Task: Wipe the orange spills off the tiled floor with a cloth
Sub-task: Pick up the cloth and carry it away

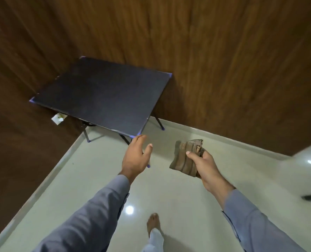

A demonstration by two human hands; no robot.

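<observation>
Our right hand [204, 161] pinches the folded cloth [184, 158], left hand [135, 156] open and empty beside it; with no orange spill visible, we risk wiping the wrong tiles.

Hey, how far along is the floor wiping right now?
Done: the brown cloth is picked up, gripped in the right hand. In hand: the person is standing, and the left hand hangs open near the corner of the dark folding table. Left: all the wiping; the cloth is off the tiled floor, and no orange spill shows on the visible tiles.
</observation>
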